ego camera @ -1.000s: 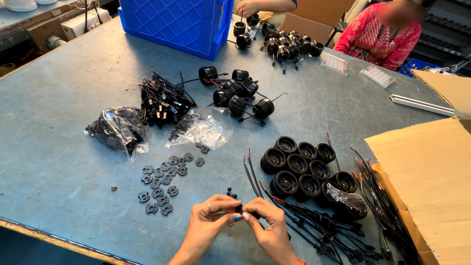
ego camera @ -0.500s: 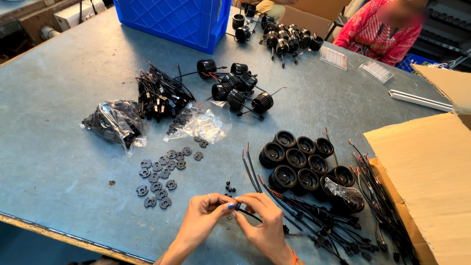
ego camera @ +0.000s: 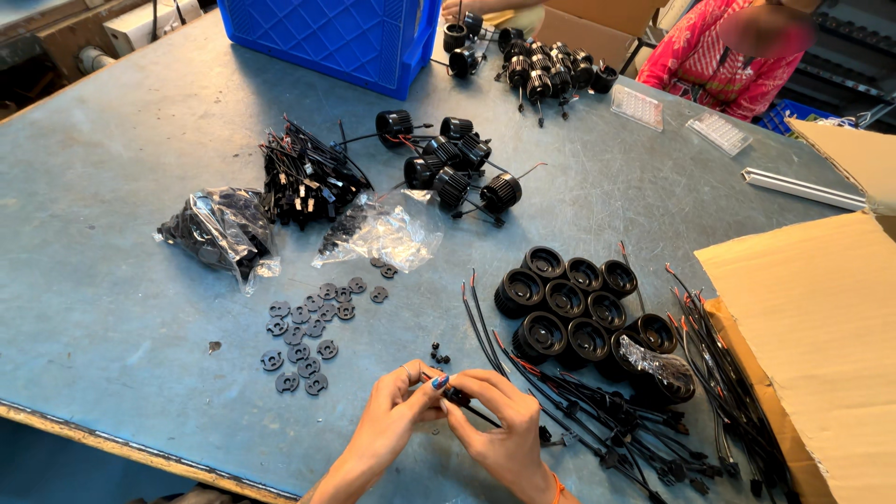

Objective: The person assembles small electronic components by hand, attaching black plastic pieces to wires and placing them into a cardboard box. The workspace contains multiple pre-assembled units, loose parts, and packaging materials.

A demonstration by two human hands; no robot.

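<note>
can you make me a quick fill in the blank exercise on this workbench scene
1. Both hands, left hand and right hand, pinch a small black ____ with a wire.
2. The crate at the table's far edge is ____ in colour.
3. The flat round washers lie to the ____ of the hands.
4. The sheet at the right edge is ____.

Missing words: connector; blue; left; cardboard

The table (ego camera: 121, 308) is showing a worn grey-blue top with pale scuffs and a bare tan strip along its near edge. A bright blue crate (ego camera: 331, 37) with a lattice pattern is standing at the far edge. The round housings (ego camera: 569, 303) near the right edge are looking glossy black, and the wires (ego camera: 597, 411) beside them are showing black with red tips. The flat discs (ego camera: 313, 331) are appearing dull grey. The cardboard sheet (ego camera: 812, 308) at the right edge is showing plain tan. The left hand (ego camera: 397, 425) is wearing blue polish on one nail.
</note>
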